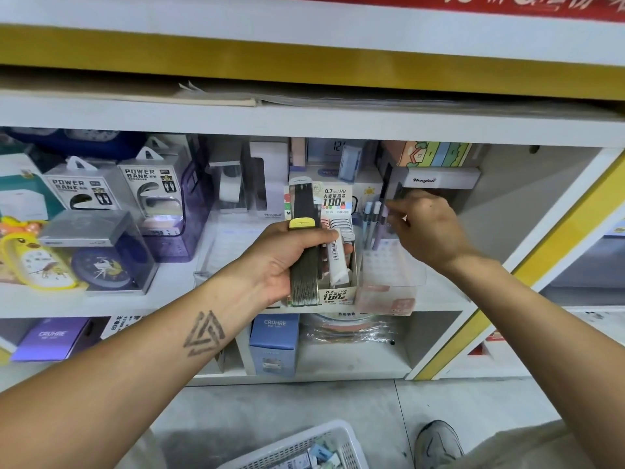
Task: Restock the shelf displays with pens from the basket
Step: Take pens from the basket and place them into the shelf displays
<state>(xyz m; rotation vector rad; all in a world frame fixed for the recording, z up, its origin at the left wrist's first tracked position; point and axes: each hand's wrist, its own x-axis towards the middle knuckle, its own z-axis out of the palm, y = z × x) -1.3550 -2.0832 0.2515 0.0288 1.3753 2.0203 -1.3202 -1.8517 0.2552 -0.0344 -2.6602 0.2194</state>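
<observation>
- The left hand (pixel 287 255) grips a dark stack of pens (pixel 303 245). The stack is long and thin, nearly black, with a yellow band near the thumb and a white cap at the top.
- The stack stands almost upright. It is in front of a small card box (pixel 338 296) with "0.7" and "100" printed on it.
- A few more pens (pixel 373 220) stand in a clear plastic holder (pixel 389 275) on the shelf (pixel 439 299). They are pale blue, white and purple.
- The right hand (pixel 427 225) is just beside these pens, to their right. Its fingers are curled and its fingertips (pixel 390 204) are at the pen tops. I cannot tell if it pinches one.
- The white basket (pixel 345 445) sits on the floor, at the bottom, between the two arms. Small packs lie inside it. It is well apart from both hands.
- A grey box with a name on it (pixel 439 181) is right behind the right hand.
- To the left on the same shelf are power bank packs (pixel 150 191), a round clock in a clear case (pixel 101 262) and a yellow duck toy (pixel 30 258).
- Below are blue and purple boxes (pixel 274 343).
- The card box and the clear holder stand close together, so the shelf front is crowded where the hands work.
- A grey shoe (pixel 438 445) shows on the floor near the basket.
</observation>
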